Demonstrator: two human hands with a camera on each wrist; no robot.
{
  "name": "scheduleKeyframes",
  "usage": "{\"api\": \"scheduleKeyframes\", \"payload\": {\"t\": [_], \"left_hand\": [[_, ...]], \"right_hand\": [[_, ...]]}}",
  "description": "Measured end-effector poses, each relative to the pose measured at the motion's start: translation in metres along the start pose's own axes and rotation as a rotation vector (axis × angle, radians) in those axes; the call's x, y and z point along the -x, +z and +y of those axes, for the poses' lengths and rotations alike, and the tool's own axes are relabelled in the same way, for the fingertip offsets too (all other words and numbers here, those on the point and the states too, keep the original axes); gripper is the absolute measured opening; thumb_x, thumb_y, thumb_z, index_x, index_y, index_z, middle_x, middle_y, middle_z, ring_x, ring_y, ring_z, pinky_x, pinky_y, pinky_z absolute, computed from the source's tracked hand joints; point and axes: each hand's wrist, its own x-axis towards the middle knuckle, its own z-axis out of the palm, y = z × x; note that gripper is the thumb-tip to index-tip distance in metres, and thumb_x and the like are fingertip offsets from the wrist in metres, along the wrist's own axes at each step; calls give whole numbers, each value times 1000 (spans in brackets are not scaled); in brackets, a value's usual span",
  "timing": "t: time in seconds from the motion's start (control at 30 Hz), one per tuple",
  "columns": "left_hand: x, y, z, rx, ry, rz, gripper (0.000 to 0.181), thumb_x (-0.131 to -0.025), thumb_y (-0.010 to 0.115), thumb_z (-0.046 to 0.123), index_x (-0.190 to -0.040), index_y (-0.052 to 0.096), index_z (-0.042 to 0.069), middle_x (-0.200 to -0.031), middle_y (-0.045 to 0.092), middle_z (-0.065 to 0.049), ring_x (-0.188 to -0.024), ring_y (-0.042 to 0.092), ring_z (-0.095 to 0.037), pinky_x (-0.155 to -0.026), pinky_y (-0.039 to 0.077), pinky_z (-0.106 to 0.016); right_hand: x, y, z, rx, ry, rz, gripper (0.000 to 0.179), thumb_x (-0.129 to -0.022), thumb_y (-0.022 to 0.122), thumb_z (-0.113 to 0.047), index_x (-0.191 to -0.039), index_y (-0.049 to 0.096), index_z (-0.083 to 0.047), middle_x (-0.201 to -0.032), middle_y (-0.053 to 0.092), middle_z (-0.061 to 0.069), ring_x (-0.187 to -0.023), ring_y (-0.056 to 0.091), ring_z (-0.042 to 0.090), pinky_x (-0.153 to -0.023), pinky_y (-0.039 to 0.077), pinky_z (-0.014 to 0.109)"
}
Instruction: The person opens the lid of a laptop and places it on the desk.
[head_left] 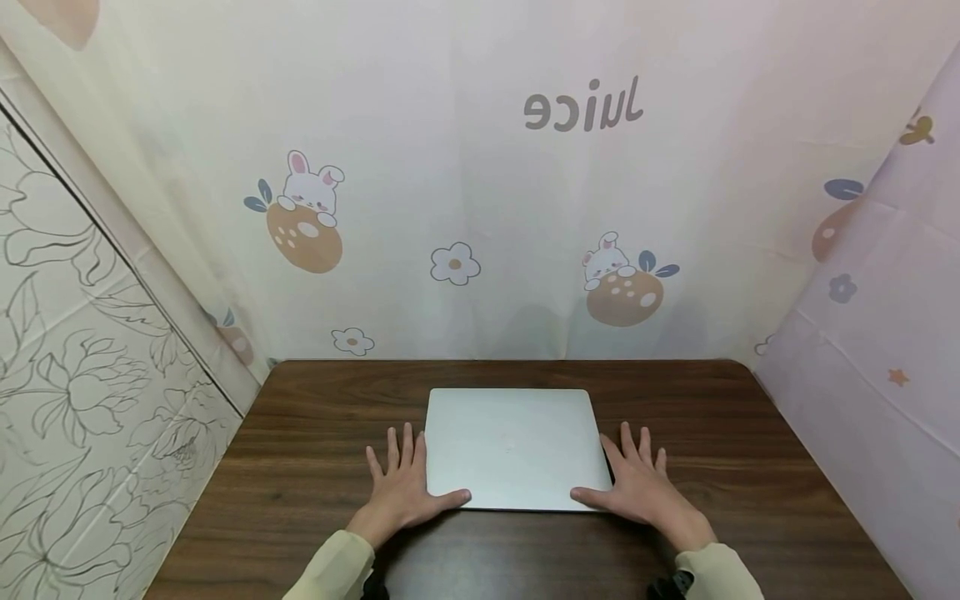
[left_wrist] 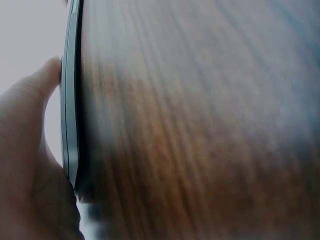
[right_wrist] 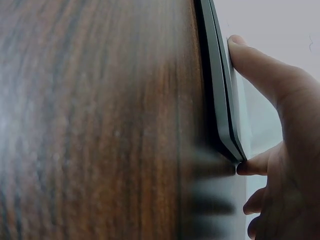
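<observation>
A closed silver laptop (head_left: 516, 446) lies flat on the wooden table (head_left: 315, 417), its long front edge facing me. My left hand (head_left: 403, 490) is at its front left corner, with the thumb resting on the lid and the other fingers spread straight along the left side. At the front right corner, my right hand (head_left: 637, 487) has its thumb on the lid and its index finger against the right edge. In the left wrist view, the thumb overlaps the thin laptop edge (left_wrist: 70, 110). The right wrist view shows a fingertip touching the laptop's corner (right_wrist: 235, 147).
Behind the table hangs a pale curtain (head_left: 480, 192) printed with rabbits, fruit and flowers. A patterned fabric (head_left: 877, 350) borders the right side, and a panel with line-drawn flowers (head_left: 82, 375) stands at the left. Dark wood surrounds the laptop.
</observation>
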Motion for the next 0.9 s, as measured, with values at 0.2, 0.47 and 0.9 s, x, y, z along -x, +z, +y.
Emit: {"api": "scheduleKeyframes", "payload": {"t": [0.2, 0.47, 0.9], "left_hand": [[-1, 1, 1, -6, 0, -2, 137, -71, 51, 97, -165, 16, 4, -173, -1, -19, -158, -11, -44, -115, -16, -75], [0, -1, 4, -22, -6, -11, 139, -70, 47, 100, -165, 15, 5, -173, -2, -17, -159, -11, -43, -116, -12, -76], [-1, 0, 6, -10, -7, -16, 138, -71, 51, 98, -165, 15, 4, -173, -2, -19, -159, -11, -43, -116, -14, -75]], "right_hand": [[0, 1, 3, 16, -1, 14, 120, -78, 69, -78, -159, 32, 2, -164, 2, 41, -148, -8, 66, -106, -1, 86], [0, 1, 4, 24, -3, 21, 119, -78, 69, -78, -159, 33, 2, -164, 3, 41, -148, -7, 67, -106, 0, 87], [1, 0, 5, 28, -11, 30, 118, -79, 70, -77, -159, 33, 1, -164, 5, 41, -147, -5, 68, -105, 1, 88]]}}
